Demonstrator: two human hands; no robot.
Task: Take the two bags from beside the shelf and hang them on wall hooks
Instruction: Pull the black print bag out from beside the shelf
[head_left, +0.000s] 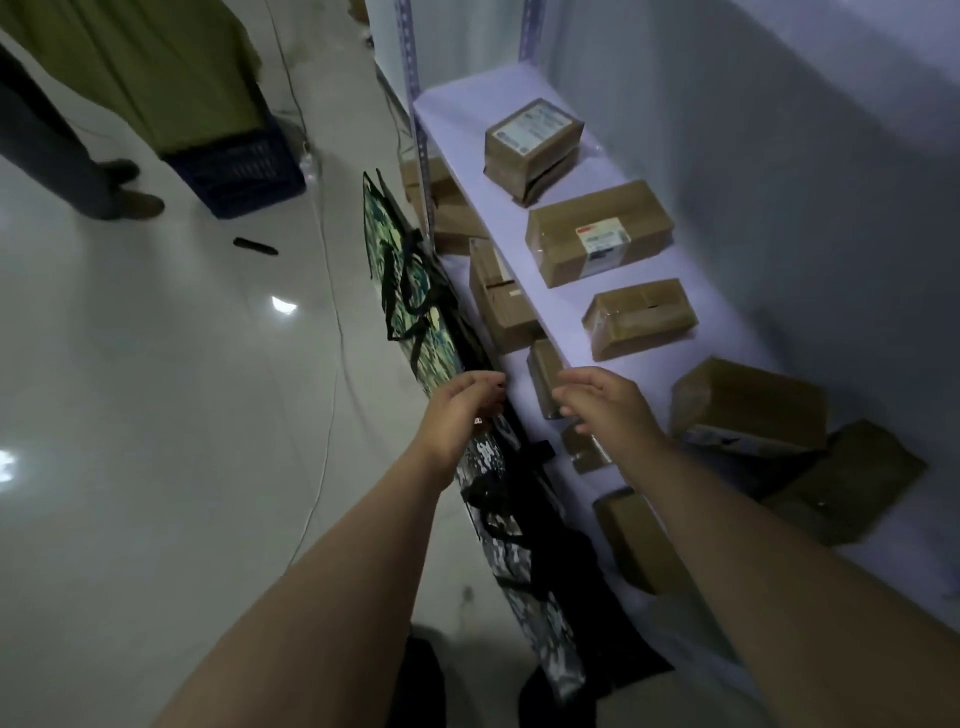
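Both hands reach down: the left hand (460, 410) curls at the top edge of the grey camouflage bag (511, 525), grip unclear; the right hand (605, 402) hangs open, empty. Both bags, the green bag (402, 280) beyond, stand lengthwise along the shelf (566, 312) front edge; open floor (156, 415) lies leftward

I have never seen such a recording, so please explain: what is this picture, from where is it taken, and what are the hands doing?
A camera worn on a person's head took it, looking down at their own bare arms. No machine is here. Two camouflage bags lean beside a shelf: a green bag farther off and a grey bag nearer. The shelf carries several brown parcels. The left hand reaches to the top edge of the bags; whether it grips yet is unclear. The right hand is open and holds nothing. Another person's legs stand on the floor behind.
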